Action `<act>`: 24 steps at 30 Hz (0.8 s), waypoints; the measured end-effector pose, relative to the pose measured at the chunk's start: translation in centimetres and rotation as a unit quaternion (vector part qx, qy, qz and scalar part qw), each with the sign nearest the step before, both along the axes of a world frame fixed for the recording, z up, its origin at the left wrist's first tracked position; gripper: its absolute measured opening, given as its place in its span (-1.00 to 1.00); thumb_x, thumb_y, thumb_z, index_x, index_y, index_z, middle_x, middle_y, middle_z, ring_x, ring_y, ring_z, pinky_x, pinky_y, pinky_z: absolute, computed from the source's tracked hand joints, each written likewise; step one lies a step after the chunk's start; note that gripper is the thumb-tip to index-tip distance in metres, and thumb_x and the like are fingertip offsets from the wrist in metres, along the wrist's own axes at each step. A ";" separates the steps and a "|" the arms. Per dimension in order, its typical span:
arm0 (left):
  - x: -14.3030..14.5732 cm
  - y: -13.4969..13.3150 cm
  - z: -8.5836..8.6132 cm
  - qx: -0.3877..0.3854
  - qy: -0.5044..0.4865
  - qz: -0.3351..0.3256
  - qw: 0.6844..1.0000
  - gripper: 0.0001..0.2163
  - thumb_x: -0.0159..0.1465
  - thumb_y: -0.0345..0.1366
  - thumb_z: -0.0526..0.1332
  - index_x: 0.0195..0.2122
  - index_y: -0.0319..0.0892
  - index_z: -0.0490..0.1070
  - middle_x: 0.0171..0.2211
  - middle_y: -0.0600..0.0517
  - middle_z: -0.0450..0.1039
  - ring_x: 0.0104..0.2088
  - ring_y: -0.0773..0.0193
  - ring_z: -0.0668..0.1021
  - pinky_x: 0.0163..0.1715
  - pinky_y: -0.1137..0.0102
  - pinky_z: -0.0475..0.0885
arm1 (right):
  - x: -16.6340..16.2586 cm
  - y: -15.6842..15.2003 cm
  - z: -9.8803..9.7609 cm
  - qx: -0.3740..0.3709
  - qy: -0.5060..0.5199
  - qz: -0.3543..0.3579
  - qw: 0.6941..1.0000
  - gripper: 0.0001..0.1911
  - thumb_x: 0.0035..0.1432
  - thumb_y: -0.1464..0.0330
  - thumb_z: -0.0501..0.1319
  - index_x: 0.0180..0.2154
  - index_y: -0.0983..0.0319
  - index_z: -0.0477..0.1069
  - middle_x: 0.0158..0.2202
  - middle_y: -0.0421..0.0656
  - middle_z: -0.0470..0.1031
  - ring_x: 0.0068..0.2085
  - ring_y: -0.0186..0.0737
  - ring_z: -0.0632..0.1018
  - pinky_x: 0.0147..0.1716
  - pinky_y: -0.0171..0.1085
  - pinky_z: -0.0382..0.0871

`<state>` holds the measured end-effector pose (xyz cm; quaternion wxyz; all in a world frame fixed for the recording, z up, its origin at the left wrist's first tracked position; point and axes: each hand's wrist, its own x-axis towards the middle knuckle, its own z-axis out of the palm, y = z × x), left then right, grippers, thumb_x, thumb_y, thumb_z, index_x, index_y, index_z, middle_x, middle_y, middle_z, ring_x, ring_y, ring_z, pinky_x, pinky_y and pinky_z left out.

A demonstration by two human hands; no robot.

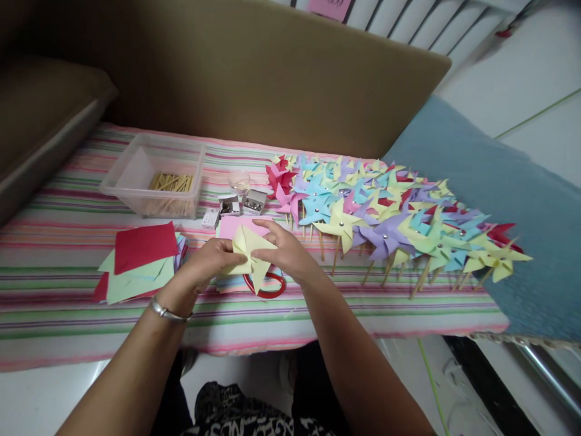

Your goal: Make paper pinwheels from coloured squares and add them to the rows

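Observation:
Between both hands is a pale yellow paper pinwheel (pixel 245 242), its corners partly folded in toward the middle. My left hand (pixel 212 261) pinches its left side, thumb on top. On the right side, my right hand (pixel 284 251) grips the paper with the thumb near the centre and the index finger stretched along the far edge. Just below the paper show the red handles of scissors (pixel 272 295), lying on a stack of coloured paper. A pink sheet (pixel 233 225) sticks out behind my hands.
Finished paper pinwheels (pixel 385 236) on sticks crowd the right side of the striped cloth (pixel 59 266). At the back left stands a clear plastic bin (pixel 172 203) with wooden sticks. Small boxes of metal fasteners (pixel 254 203) sit beside a round clear container (pixel 239 180). Coloured sheets (pixel 145 248) lie left.

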<state>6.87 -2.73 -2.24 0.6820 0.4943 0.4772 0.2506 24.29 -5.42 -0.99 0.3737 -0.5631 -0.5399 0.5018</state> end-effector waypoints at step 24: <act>1.2 -0.5 -0.2 -0.045 -0.194 0.101 0.975 -0.77 -0.04 -0.28 0.42 -0.36 -0.22 0.51 -0.46 0.02 0.55 -0.47 0.31 0.53 -0.38 0.42 0.40 | -0.2 0.6 -0.6 0.019 0.147 -0.131 0.980 -0.51 -0.21 0.47 0.28 -0.13 0.17 0.37 -0.29 -0.21 0.52 -0.34 -0.21 0.52 -0.40 -0.29 0.39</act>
